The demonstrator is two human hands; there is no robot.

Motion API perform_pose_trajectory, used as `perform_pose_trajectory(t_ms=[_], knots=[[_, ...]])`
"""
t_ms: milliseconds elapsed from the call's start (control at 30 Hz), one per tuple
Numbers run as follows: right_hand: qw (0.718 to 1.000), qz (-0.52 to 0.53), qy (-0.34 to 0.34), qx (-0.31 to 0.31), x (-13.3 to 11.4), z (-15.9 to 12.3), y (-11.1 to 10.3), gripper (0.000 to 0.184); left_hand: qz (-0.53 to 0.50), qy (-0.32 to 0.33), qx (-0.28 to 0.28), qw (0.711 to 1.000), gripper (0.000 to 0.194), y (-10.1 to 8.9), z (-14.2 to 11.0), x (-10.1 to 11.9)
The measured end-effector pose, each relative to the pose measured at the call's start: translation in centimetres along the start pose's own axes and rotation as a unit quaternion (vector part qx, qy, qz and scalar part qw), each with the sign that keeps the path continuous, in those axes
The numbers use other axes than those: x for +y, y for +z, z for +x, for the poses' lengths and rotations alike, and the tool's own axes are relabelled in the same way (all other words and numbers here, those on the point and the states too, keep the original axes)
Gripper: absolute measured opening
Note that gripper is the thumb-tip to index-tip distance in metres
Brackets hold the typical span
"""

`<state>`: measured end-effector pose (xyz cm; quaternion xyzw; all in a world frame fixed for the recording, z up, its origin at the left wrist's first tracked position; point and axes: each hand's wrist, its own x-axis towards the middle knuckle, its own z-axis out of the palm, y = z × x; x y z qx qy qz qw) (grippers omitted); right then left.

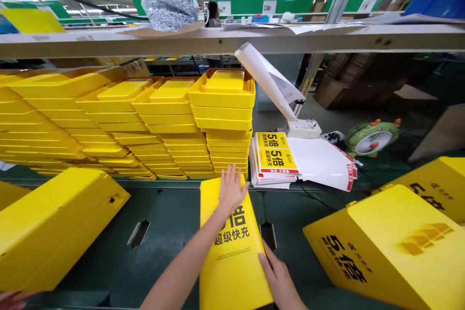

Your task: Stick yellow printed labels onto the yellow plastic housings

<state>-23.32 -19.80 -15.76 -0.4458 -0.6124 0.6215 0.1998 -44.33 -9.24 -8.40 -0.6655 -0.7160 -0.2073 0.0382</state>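
Factory floor: green conveyor belt (109, 232), stacked yellow plastic casings (163, 116), overhead shelving (232, 41).

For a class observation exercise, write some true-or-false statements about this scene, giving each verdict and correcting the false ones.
1. The left hand rests on the top end of a yellow printed panel. True.
2. The right hand holds a rolled paper sheet. False: it touches the panel's lower edge.
3. The stacked yellow trays sit above the overhead shelf. False: they sit below it.
4. A clear bag of small metal parts is on that shelf. True.
5. The fan is blue. False: it is green.
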Motion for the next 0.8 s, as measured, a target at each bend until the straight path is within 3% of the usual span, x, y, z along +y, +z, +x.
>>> perform_pose_trajectory(t_ms=[100, 167, 200, 233, 333, 400, 433, 500, 567, 600, 633, 667, 733, 800], knots=[[0.999, -0.032, -0.005, 0.017, 0.4, 0.1, 0.1, 0.065, -0.033, 0.103, -0.062, 0.992, 0.070, 0.4, -4.5, 4.1], [0.998, -0.053, -0.016, 0.034, 0.4, 0.2, 0.1, 0.063, -0.072, 0.192, -0.131, 0.970, 0.064, -0.3, -5.6, 4.2], [0.997, -0.056, -0.022, 0.041, 0.4, 0.3, 0.1, 0.062, -0.079, 0.195, -0.154, 0.966, 0.060, -0.8, -5.3, 3.3], [0.997, -0.054, -0.027, 0.045, 0.2, 0.2, 0.1, 0.062, -0.075, 0.161, -0.160, 0.971, 0.058, -1.4, -4.4, 1.9], [0.997, -0.043, -0.035, 0.051, -0.5, 0.0, 0.0, 0.060, -0.026, -0.039, -0.085, 0.995, 0.061, -2.4, -0.6, -2.0], [0.997, -0.040, -0.043, 0.058, -1.0, -0.1, 0.0, 0.059, 0.001, -0.138, -0.039, 0.990, 0.066, -2.1, 0.0, -2.2], [0.996, -0.038, -0.046, 0.062, -1.1, -0.1, 0.0, 0.059, 0.009, -0.161, -0.029, 0.987, 0.067, -1.8, -0.9, -1.4], [0.996, -0.034, -0.047, 0.065, -1.1, -0.1, 0.1, 0.060, 0.007, -0.127, -0.046, 0.991, 0.064, -1.2, -4.8, 1.2], [0.997, -0.032, -0.039, 0.057, -0.6, -0.1, 0.1, 0.062, -0.023, 0.011, -0.111, 0.994, 0.055, -1.1, -9.3, 2.7], [0.998, -0.031, -0.034, 0.051, -0.3, -0.1, 0.1, 0.063, -0.026, 0.026, -0.129, 0.991, 0.052, -1.3, -11.1, 2.5], [0.998, -0.029, -0.030, 0.045, 0.1, 0.0, 0.0, 0.064, -0.016, -0.014, -0.120, 0.993, 0.054, -1.7, -12.1, 1.5], [0.998, -0.028, -0.027, 0.040, 0.5, 0.1, 0.0, 0.064, 0.001, -0.095, -0.099, 0.991, 0.057, -2.2, -12.4, -0.3], [0.998, -0.026, -0.034, 0.043, 0.9, 0.7, -0.2, 0.063, -0.014, -0.288, -0.090, 0.953, 0.059, -3.4, -11.0, -4.8], [0.998, 0.006, -0.035, 0.049, 0.5, 2.0, -0.2, 0.064, -0.027, -0.336, -0.102, 0.936, 0.059, -4.4, -8.4, -9.0]])
